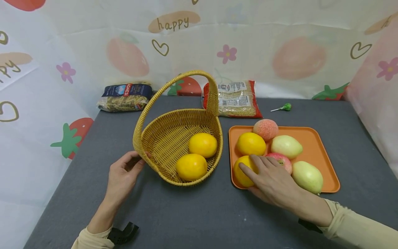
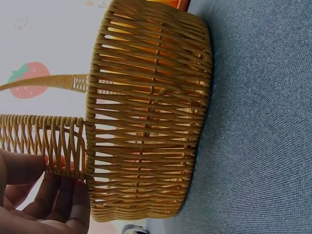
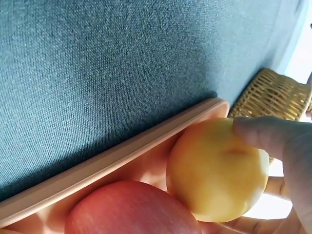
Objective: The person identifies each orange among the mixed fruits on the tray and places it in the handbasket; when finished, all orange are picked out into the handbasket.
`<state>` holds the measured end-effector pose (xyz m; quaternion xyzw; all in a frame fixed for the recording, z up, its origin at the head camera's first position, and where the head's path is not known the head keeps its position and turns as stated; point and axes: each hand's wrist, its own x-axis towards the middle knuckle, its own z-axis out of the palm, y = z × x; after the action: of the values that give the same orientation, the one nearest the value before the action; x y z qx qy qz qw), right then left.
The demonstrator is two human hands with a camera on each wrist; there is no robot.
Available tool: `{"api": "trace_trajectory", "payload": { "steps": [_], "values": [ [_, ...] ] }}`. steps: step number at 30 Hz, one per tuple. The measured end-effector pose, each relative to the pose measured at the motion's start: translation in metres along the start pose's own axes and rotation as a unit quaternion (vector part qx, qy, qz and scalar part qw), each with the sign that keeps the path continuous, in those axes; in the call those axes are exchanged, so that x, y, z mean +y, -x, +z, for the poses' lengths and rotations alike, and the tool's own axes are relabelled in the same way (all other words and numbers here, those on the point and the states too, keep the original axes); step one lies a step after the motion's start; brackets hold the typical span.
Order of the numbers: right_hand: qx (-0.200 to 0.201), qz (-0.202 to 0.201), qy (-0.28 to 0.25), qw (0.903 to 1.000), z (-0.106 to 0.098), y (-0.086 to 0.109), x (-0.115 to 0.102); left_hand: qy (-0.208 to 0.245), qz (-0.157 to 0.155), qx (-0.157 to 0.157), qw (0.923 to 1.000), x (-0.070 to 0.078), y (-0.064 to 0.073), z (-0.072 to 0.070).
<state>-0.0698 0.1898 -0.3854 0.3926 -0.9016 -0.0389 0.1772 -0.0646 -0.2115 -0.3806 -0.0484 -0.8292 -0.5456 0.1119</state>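
A woven wicker basket (image 1: 161, 147) with a tall arched handle stands on the grey table, holding two yellow fruits (image 1: 203, 145). My left hand (image 1: 122, 176) pinches the base of the handle, thumb on one side and fingers on the other, as the left wrist view shows. At the orange tray (image 1: 314, 145), my right hand (image 1: 276, 183) grips a round, smooth yellow fruit (image 3: 209, 170) by the tray's near left corner. Beside it lies a red fruit (image 3: 131, 209), partly under the hand in the head view. Another yellow fruit (image 1: 251, 144) sits just behind.
Also on the tray are a pinkish peach-like fruit (image 1: 265, 129) and two pale green fruits (image 1: 308, 176). Along the back lie a dark blue pasta bag (image 1: 127, 97), a red-edged clear bag (image 1: 237, 100) and a green lollipop (image 1: 286, 107). A printed cloth (image 1: 192, 45) hangs behind.
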Motion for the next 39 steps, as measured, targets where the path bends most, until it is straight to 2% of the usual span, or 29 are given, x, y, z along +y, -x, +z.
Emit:
{"api": "trace_trajectory", "payload": {
  "steps": [6, 10, 18, 21, 25, 31, 39],
  "values": [
    [0.005, -0.012, -0.018, 0.9997, -0.004, -0.004, 0.004, -0.008, 0.001, -0.002, 1.0, -0.001, 0.0, 0.0],
    [0.027, -0.007, -0.038, 0.9989, -0.014, -0.016, 0.009, -0.009, -0.01, 0.004, 0.9999, -0.001, 0.0, 0.0],
    [0.052, 0.051, -0.126, 0.9893, -0.038, -0.058, 0.028, -0.016, -0.015, 0.002, 0.9997, 0.001, -0.001, 0.0],
    [0.064, 0.049, -0.148, 0.9857, -0.04, -0.076, 0.031, -0.02, -0.012, 0.003, 0.9997, 0.001, 0.0, -0.001],
    [0.075, 0.039, -0.152, 0.9847, -0.036, -0.098, 0.03, -0.016, -0.007, 0.001, 0.9998, 0.0, 0.001, 0.0],
    [0.057, 0.039, -0.15, 0.9862, -0.026, -0.124, 0.031, -0.015, -0.007, 0.0, 0.9999, -0.001, 0.0, 0.001],
    [0.011, 0.029, -0.187, 0.9819, -0.015, -0.148, 0.028, -0.013, -0.01, 0.006, 0.9999, -0.001, 0.0, 0.0]
  ]
}}
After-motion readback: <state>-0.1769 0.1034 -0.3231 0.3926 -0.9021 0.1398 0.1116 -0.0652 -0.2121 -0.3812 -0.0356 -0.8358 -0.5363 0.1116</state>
